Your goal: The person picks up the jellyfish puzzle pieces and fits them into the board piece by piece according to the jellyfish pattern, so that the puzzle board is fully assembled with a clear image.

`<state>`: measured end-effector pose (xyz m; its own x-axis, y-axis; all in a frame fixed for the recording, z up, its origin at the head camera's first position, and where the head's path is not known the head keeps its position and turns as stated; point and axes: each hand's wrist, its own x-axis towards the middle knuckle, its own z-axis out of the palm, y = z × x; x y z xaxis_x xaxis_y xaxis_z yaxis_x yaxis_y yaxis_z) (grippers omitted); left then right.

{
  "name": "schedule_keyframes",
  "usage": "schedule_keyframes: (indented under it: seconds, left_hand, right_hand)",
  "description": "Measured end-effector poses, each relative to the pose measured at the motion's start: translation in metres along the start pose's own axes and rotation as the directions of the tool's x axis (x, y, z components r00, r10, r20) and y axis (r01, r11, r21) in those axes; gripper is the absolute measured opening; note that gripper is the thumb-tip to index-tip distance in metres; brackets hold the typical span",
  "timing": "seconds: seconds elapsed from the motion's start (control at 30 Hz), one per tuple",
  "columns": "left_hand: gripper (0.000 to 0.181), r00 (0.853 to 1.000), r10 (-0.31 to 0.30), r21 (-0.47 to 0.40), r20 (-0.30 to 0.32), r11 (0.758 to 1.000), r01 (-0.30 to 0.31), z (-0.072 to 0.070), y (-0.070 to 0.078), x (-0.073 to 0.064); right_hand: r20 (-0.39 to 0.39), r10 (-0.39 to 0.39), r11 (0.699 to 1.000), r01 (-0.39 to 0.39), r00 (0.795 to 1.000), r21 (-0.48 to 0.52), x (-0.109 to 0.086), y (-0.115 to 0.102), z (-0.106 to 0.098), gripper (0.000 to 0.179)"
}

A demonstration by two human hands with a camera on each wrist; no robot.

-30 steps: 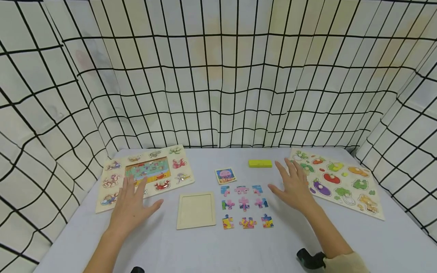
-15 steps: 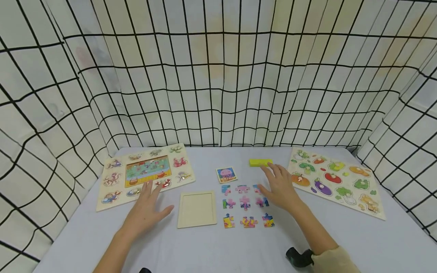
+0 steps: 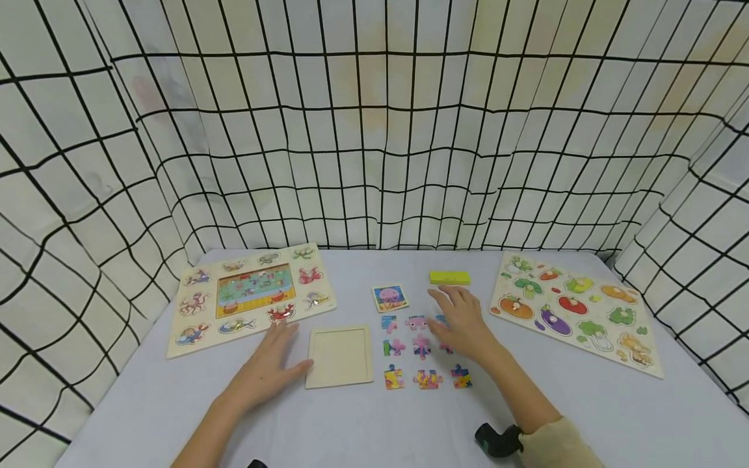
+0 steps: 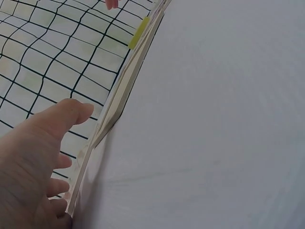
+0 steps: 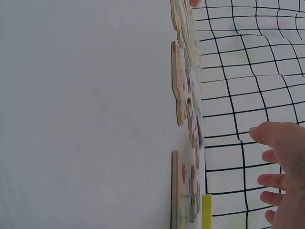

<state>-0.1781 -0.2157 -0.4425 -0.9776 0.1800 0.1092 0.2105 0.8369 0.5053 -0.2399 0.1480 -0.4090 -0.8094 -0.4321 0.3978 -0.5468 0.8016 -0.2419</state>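
My left hand (image 3: pixel 266 370) is just left of a square wooden puzzle tray (image 3: pixel 339 357), fingers spread and relaxed. Its thumb overlaps the tray's left edge in the head view; the left wrist view shows the thumb (image 4: pixel 78 112) apart from the tray. Several loose jigsaw pieces (image 3: pixel 428 379) lie in rows right of the tray. Over the right end of the upper rows hovers my right hand (image 3: pixel 465 325), fingers loosely bent, holding nothing. It partly hides the pieces there. Behind the rows lies a small square octopus picture (image 3: pixel 390 298).
A sea-animal puzzle board (image 3: pixel 201 318) lies at the back left, a vegetable puzzle board (image 3: pixel 632 341) at the right. A yellow block (image 3: pixel 449 277) lies at the back. Black netting over white walls (image 3: pixel 409 175) surrounds the white table (image 3: pixel 374 435).
Both hands have moved inward: the left rightward and nearer to the tray, the right leftward from beside the vegetable board to over the jigsaw pieces. The head view has shifted slightly.
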Motion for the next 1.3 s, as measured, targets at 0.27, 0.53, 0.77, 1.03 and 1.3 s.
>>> schedule_keyframes:
  seconds: [0.27, 0.53, 0.77, 1.03, 1.3]
  left_hand:
    - [0.083, 0.999, 0.035, 0.030, -0.002, 0.999, -0.034, 0.006, -0.001, 0.000]
    - [0.083, 0.998, 0.063, 0.064, -0.022, 0.996, -0.062, 0.011, -0.006, -0.001]
    - [0.076, 0.995, 0.094, 0.074, -0.035, 0.993, -0.091, 0.011, -0.004, -0.002]
    - [0.067, 0.994, 0.101, 0.059, -0.034, 0.993, -0.098, 0.012, -0.002, -0.002]
    - [0.067, 0.995, 0.094, 0.059, -0.037, 0.994, -0.092, 0.012, -0.005, -0.001]
  right_hand:
    - [0.043, 0.011, 1.000, -0.012, 0.999, 0.019, 0.008, -0.010, 0.011, 0.052]
    - [0.075, -0.026, 0.998, 0.021, 0.997, 0.061, 0.021, -0.020, 0.025, 0.049]
    - [0.131, -0.005, 0.995, -0.008, 0.991, 0.098, 0.028, -0.028, 0.040, 0.042]
    - [0.209, 0.060, 0.997, -0.067, 0.976, 0.030, 0.037, -0.035, 0.050, 0.043]
    - [0.263, 0.034, 0.999, -0.040, 0.964, 0.017, 0.039, -0.037, 0.057, 0.038]
